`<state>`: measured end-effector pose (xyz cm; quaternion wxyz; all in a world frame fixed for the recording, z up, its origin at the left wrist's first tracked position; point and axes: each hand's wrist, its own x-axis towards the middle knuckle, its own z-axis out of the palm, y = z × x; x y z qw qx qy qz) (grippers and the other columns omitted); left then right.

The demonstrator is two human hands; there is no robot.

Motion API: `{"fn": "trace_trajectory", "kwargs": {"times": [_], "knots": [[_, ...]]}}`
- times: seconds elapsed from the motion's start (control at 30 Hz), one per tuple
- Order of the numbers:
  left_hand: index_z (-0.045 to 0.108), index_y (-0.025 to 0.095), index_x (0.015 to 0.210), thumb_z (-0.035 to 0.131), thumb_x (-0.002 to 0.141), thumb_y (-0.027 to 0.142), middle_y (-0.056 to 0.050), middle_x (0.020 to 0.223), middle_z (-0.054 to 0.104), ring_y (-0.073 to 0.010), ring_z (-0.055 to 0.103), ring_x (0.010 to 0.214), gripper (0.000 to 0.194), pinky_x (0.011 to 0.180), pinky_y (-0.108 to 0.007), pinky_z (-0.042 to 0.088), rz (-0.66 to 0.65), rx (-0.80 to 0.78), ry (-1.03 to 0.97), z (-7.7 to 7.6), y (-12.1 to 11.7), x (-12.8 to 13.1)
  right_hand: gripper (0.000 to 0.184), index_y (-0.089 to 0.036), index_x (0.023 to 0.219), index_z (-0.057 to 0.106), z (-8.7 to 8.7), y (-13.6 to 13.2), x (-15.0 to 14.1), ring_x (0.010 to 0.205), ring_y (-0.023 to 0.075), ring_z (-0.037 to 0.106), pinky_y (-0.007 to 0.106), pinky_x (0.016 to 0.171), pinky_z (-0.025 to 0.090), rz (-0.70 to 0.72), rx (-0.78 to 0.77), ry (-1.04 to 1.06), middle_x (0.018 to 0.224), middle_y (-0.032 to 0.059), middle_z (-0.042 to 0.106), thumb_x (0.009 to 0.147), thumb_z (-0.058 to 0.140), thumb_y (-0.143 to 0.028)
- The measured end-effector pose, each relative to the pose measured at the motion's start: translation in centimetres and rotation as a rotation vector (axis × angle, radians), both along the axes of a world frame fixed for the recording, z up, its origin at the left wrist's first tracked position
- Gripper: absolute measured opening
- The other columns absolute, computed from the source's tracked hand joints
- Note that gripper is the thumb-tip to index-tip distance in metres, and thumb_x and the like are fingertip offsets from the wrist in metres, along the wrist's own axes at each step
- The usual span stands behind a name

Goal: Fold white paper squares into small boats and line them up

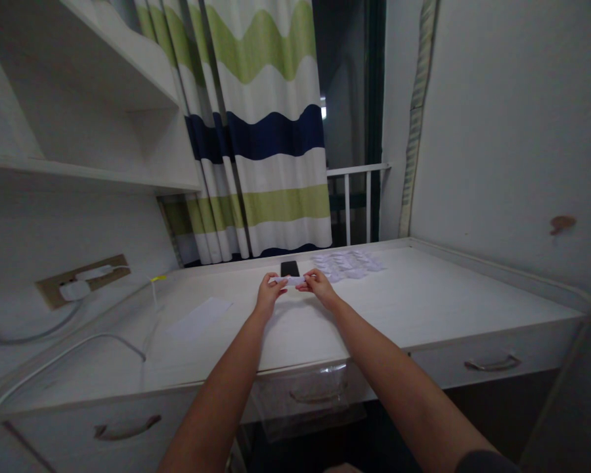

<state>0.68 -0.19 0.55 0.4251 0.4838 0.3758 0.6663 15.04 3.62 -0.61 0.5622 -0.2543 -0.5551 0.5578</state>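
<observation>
Between my two hands a narrow strip of white paper is stretched out sideways, a little above the desk. My left hand pinches its left end, and the fingers of my right hand are closed on its right end. Just behind the strip lies a black phone-like slab. Several folded white paper pieces are laid out in rows to the right of it, near the back edge. Flat on the desk at the left is a white paper sheet.
The white desk has drawers along its front, one with a clear plastic bag hanging before it. A white cable crosses the left side from a wall socket with plugs. A striped curtain hangs behind.
</observation>
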Motion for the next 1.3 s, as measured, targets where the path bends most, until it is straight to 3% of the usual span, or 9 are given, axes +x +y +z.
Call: {"fn": "trace_trajectory", "kwargs": {"times": [0.13, 0.3, 0.5, 0.7, 0.97, 1.3], "knots": [[0.040, 0.019, 0.073, 0.071, 0.052, 0.027, 0.000, 0.069, 0.064, -0.0123, 0.061, 0.066, 0.038, 0.063, -0.025, 0.048, 0.027, 0.014, -0.018, 0.0, 0.2, 0.0, 0.016, -0.020, 0.074, 0.039, 0.1, 0.0, 0.0, 0.054, 0.0116, 0.062, 0.027, 0.058, 0.051, 0.017, -0.002, 0.007, 0.052, -0.0053, 0.055, 0.076, 0.053, -0.027], [0.043, 0.018, 0.075, 0.072, 0.050, 0.028, 0.000, 0.065, 0.063, -0.0118, 0.060, 0.063, 0.039, 0.064, -0.027, 0.048, 0.055, 0.016, -0.029, 0.0, 0.3, 0.1, 0.019, -0.018, 0.079, 0.047, 0.5, -0.6, 0.1, 0.051, 0.0097, 0.059, 0.018, 0.045, 0.041, -0.006, -0.009, -0.090, 0.060, -0.0037, 0.058, 0.069, 0.056, -0.031], [0.048, 0.017, 0.073, 0.073, 0.049, 0.029, 0.001, 0.062, 0.061, -0.0128, 0.060, 0.063, 0.036, 0.064, -0.028, 0.049, 0.007, -0.004, 0.054, -0.3, 0.2, 0.2, 0.024, -0.012, 0.068, 0.060, 0.3, -0.7, 0.2, 0.055, 0.0105, 0.056, 0.023, 0.053, 0.043, 0.018, 0.108, -0.232, 0.060, 0.0007, 0.060, 0.053, 0.067, -0.029], [0.057, 0.013, 0.072, 0.074, 0.046, 0.025, 0.000, 0.066, 0.062, -0.0101, 0.057, 0.062, 0.034, 0.067, -0.026, 0.048, -0.066, -0.027, 0.118, -0.5, 0.1, 0.2, 0.022, -0.011, 0.062, 0.060, 0.3, -0.4, 0.3, 0.051, 0.0098, 0.052, 0.025, 0.056, 0.043, 0.008, 0.117, -0.230, 0.051, -0.0011, 0.057, 0.051, 0.068, -0.028], [0.061, 0.012, 0.072, 0.075, 0.046, 0.025, -0.001, 0.064, 0.061, -0.0095, 0.056, 0.060, 0.032, 0.067, -0.027, 0.048, -0.028, -0.017, 0.117, -0.2, 0.1, 0.2, 0.022, -0.012, 0.064, 0.058, 1.1, -1.6, 0.5, 0.052, 0.0089, 0.052, 0.025, 0.058, 0.044, 0.036, 0.143, -0.223, 0.053, -0.0020, 0.056, 0.054, 0.068, -0.028], [0.062, 0.013, 0.077, 0.074, 0.047, 0.022, 0.000, 0.058, 0.060, -0.0107, 0.056, 0.055, 0.034, 0.061, -0.027, 0.048, 0.002, 0.011, 0.218, -0.2, 0.3, 0.0, 0.031, -0.015, 0.066, 0.050, 0.4, -1.3, 0.3, 0.049, 0.0098, 0.054, 0.025, 0.053, 0.045, 0.088, 0.103, -0.206, 0.051, -0.0036, 0.058, 0.047, 0.072, -0.025]]}}
